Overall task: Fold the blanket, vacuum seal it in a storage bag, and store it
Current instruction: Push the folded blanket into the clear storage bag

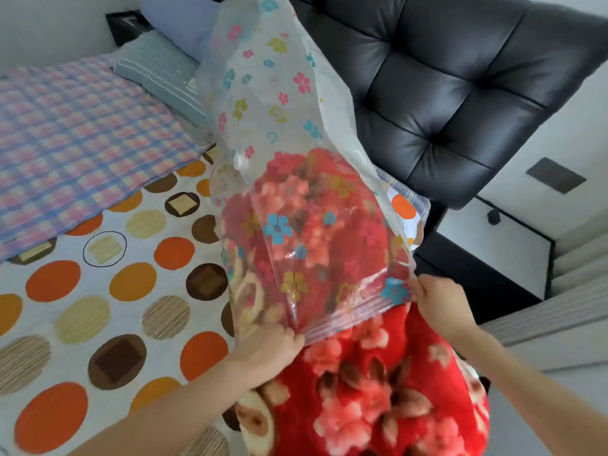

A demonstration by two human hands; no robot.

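so the storage bag (279,103) is clear, shiny plastic, and the blanket (378,390) is plush fuzzy fleece. the headboard (444,77) at 1 o'clock looks like glossy leather, and the bedsheet (98,291) at 8 o'clock is matt cloth

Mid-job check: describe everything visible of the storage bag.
The storage bag is clear plastic printed with small coloured flowers, with a round valve on its face and a ribbed zip strip across its open mouth. It is held up over the bed, mouth toward the person. The red floral blanket fills its lower half and sticks out. The left hand and right hand each grip a mouth corner.
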